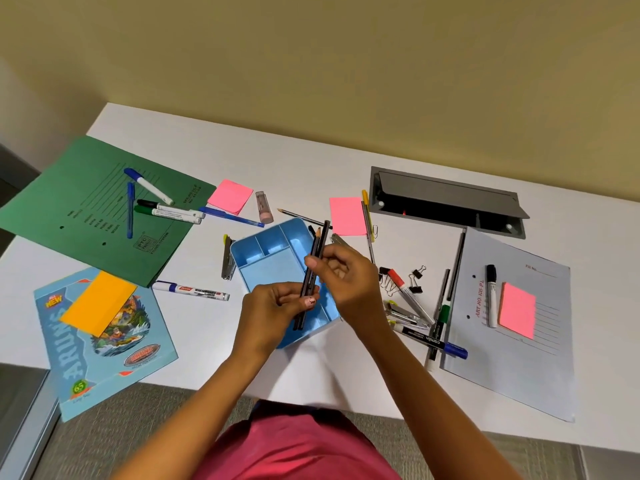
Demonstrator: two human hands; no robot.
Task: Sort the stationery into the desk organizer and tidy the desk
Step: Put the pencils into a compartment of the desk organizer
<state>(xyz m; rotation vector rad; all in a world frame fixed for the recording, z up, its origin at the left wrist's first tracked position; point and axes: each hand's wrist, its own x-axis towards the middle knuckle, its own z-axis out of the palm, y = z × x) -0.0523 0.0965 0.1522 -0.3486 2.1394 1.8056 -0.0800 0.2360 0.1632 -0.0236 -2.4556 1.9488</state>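
Red shirt (294, 445) sat lowest in view; above it, left hand (273, 310) and right hand (349, 278) both grasped a bundle of dark pencils (319, 245), held over the blue organizer tray (268, 271) on the white desk (311, 161).

Dark pencils (319, 247) in left hand (273, 308) and right hand (350, 282) over organizer (266, 275)

light: bright, even, diffuse, from above | shadows: faint soft grey on the white surface (311, 161) at the near edge of the desk organizer (266, 271) | focus: mildly soft overall, small print smeared | distortion: wide-angle bowing, surface edges curve toward the corners | wall (311, 64): dimmer at left
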